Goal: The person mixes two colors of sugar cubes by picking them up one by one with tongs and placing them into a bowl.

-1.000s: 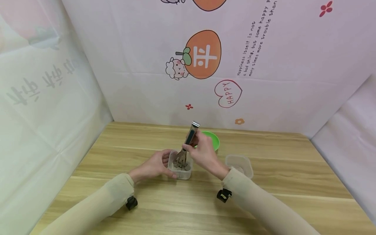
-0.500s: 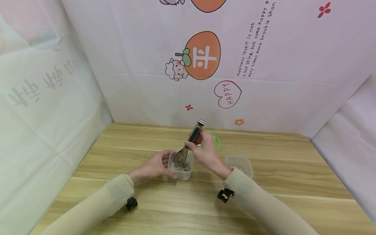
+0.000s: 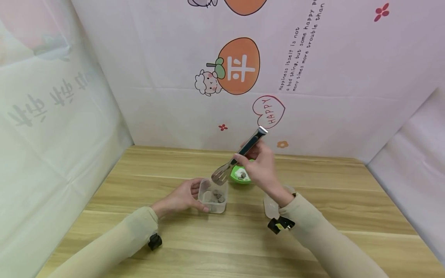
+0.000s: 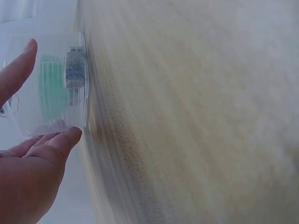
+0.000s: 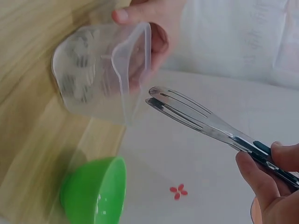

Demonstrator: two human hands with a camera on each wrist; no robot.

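My left hand (image 3: 180,197) holds a clear square plastic container (image 3: 218,208) on the table, thumb on the near side and fingers on the far side. Several small grey-brown lumps (image 3: 219,198) lie inside it. Metal tongs (image 3: 222,172) with dark handle inlays are gripped in my right hand (image 3: 263,166). Their slotted tips hang over the container's back right, between it and a green bowl (image 3: 240,181). Seen from the right wrist, the tips stand slightly apart with nothing visible between them. The bowl has white material and a brownish lump inside, and is partly hidden by my right hand.
A second clear plastic piece (image 3: 271,207), like a shallow box or lid, lies on the table beneath my right wrist. Behind the wooden table (image 3: 208,247) rises a printed white sheet (image 3: 167,112), with more sheeting along both sides.
My right hand has lifted the tongs up out of the container and moved right. More of the green bowl's inside now shows. The left hand and container have stayed put.
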